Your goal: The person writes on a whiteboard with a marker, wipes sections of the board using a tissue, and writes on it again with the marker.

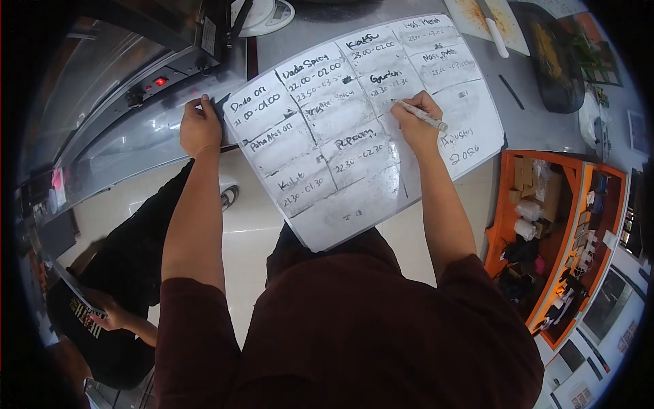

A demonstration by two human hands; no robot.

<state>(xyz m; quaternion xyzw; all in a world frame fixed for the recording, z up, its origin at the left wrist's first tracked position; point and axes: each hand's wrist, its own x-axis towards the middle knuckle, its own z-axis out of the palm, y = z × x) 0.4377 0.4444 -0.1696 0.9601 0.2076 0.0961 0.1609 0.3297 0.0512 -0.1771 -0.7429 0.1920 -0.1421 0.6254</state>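
A whiteboard (354, 204) covered with handwritten names and times in a ruled grid rests tilted over the front edge of a metal counter, its near end by my body. My right hand (417, 121) is closed around a white marker (428, 117), whose tip is at the board just under the "Gadun"-like entry and its times. At the board's left corner, my left hand (200, 128) is closed with curled fingers against the dark corner piece; the exact grip is partly hidden.
A metal appliance (160, 82) with a red light stands left. Behind the board are a white scale (269, 17), a knife (497, 37) on a stained cutting board (470, 13) and a dark pan (548, 61). An orange shelf (501, 198) stands right; another person (112, 273) is left.
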